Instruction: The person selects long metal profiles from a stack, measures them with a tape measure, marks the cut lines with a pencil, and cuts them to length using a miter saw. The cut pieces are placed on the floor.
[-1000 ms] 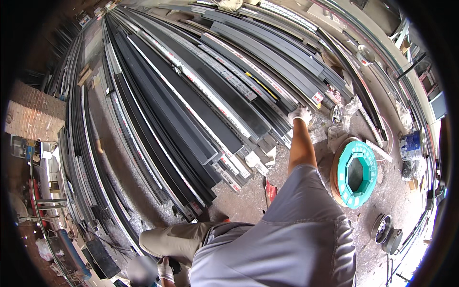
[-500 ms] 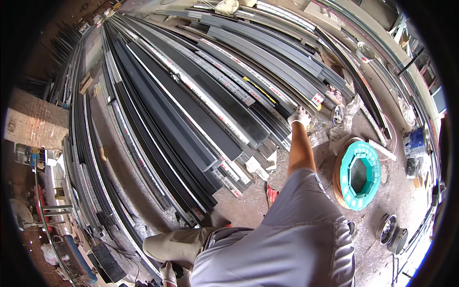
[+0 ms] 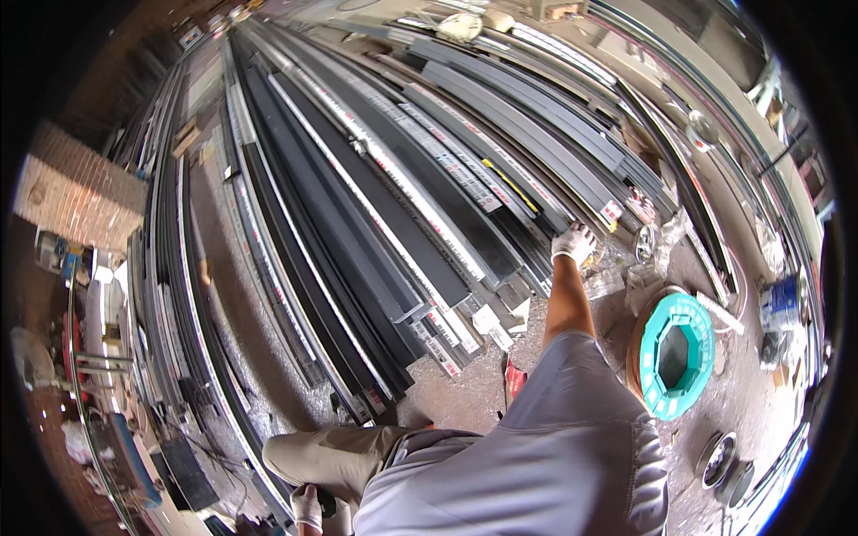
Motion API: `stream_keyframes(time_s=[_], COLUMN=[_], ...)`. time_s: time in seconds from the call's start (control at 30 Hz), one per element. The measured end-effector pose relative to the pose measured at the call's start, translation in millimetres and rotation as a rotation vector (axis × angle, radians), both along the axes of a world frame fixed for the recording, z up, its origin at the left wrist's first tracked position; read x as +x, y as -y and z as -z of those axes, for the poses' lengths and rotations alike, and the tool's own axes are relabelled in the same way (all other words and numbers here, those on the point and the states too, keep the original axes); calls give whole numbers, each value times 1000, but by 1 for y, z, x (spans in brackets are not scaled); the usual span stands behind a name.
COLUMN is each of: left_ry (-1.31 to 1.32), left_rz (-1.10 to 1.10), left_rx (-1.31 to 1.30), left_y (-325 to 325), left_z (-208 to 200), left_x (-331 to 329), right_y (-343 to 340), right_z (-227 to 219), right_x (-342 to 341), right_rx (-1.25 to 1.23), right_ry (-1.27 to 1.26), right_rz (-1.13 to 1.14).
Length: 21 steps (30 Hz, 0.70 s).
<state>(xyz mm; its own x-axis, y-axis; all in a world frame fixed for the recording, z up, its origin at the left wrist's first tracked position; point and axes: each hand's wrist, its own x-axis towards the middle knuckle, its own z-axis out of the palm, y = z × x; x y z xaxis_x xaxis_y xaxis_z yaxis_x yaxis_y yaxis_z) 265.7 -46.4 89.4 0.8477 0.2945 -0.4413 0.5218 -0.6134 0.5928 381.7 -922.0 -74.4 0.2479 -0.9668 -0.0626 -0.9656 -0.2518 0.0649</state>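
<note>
My right hand (image 3: 573, 244), in a white glove, reaches forward to the near end of a long grey metal profile (image 3: 536, 192) in a wide bundle on the floor. Its fingers are bent over that end. My left hand (image 3: 307, 507), also gloved, is down beside my knee at the lower left. The fingers there are curled near a dark rounded thing (image 3: 328, 503), too small and partly hidden to name. Close to the right hand lies a strip of yellow and black (image 3: 509, 185) on the profiles. Clear plastic wrapping (image 3: 605, 283) lies beside my wrist.
A turquoise-rimmed spool (image 3: 677, 355) stands on the floor to the right, with round metal parts (image 3: 718, 460) nearer me. Dark profiles (image 3: 295, 232) fan out to the left. A blue and white bucket (image 3: 779, 305) is at far right; a brick pillar (image 3: 80, 189) stands at far left.
The view has turned slightly, so the profiles and spool appear lower and the profiles farther right. My right hand stays at the profile ends; my left stays by the knee.
</note>
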Motion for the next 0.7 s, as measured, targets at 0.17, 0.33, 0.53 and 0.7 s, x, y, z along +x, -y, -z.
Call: stream_keyframes(time_s=[0.17, 0.33, 0.53, 0.7], left_ry=[23, 43, 59, 84], left_rz=[-65, -67, -69, -92], left_rx=[-4, -97, -236, -271], left_y=[25, 5, -2, 1], left_z=[-16, 0, 2, 6], left_x=[9, -21, -22, -15], right_y=[6, -13, -16, -2], right_z=[12, 19, 46, 59], right_x=[-10, 14, 21, 29], right_rx=[-288, -247, -188, 145], right_ry=[157, 185, 23, 387], right_rz=[-166, -202, -338, -343])
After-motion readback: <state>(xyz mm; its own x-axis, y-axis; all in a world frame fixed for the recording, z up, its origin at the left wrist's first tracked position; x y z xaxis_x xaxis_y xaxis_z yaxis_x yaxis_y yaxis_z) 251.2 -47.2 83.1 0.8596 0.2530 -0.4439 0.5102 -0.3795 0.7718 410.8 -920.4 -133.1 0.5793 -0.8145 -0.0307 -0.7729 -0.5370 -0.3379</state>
